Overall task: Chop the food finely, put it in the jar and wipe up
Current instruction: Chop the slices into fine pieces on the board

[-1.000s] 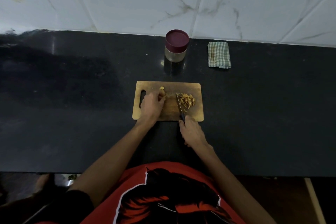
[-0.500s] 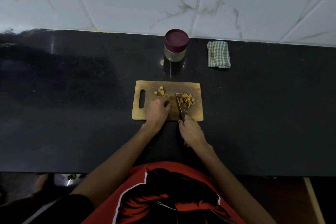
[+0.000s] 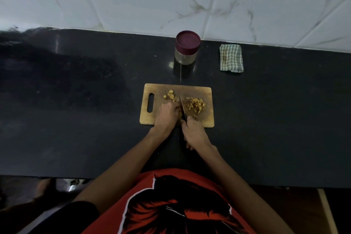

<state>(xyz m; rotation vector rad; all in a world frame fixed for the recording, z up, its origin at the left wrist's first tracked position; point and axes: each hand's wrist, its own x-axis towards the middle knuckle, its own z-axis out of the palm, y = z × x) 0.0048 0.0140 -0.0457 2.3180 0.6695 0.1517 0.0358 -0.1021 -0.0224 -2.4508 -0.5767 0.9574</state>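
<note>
On the cutting board, the right hand wraps its grip around the knife. The left hand curls fingers over an unseen piece beside the blade. Chopped food lies right of it, the jar lidded behind. Knuckles so close risk a nick.

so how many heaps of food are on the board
2: uncut chunks at the board's far middle, and chopped strips right of the knife. More may sit under the left hand.
</note>
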